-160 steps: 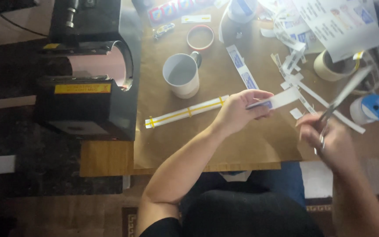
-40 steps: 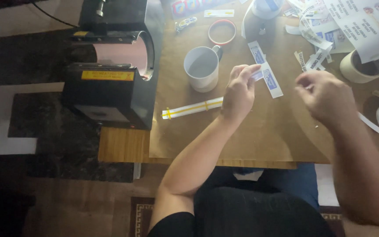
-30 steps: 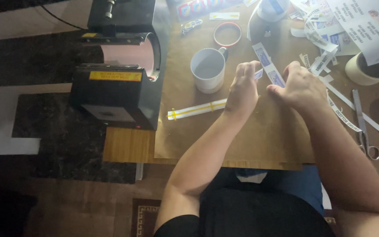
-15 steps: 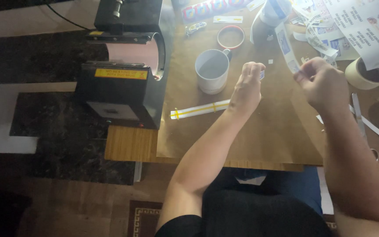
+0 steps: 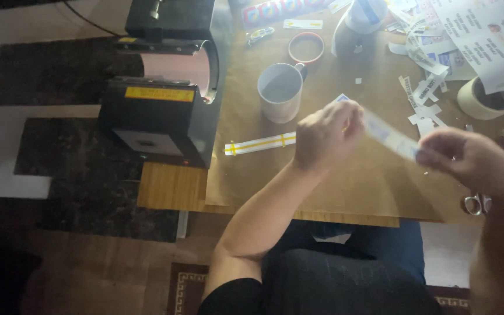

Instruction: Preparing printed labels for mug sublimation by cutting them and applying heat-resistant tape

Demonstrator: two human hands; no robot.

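Yellow rectangular label (image 5: 158, 94) sat on black press (image 5: 164, 87), upper left | pale blurred paper strip (image 5: 389, 135) right of centre, ends pinched by left hand (image 5: 325, 134) and right hand (image 5: 468, 160)

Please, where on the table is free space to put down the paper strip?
Bare brown table runs along the near edge, under the left hand and right hand, right of the yellow-taped strip. Behind the mug and around the paper scraps, it is crowded.
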